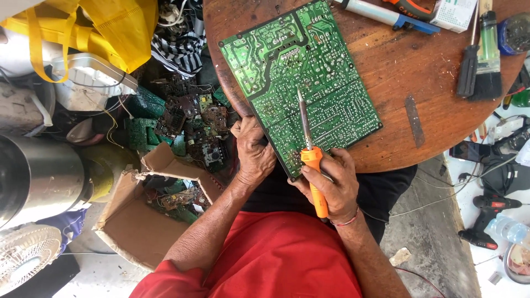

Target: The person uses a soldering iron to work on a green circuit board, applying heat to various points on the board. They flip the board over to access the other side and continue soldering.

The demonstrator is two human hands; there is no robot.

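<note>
While the left hand (253,152) grips the green circuit board (301,83), the right hand (330,185) clasps an orange-handled soldering iron (310,154).

Packages in view

An open brown cardboard box (138,221) sits on the floor at lower left (circuit scraps inside); a small white-and-green carton (454,14) lies at the table's top edge.

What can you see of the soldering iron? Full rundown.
The soldering iron has an orange plastic handle and a long grey metal shaft ending in a tip. The right hand holds it by the handle, pen-like. It points away from the person, its tip on or just over the solder side of the green circuit board, which lies on the round wooden table. The left hand steadies the board's near edge. No cord is visible.
</note>
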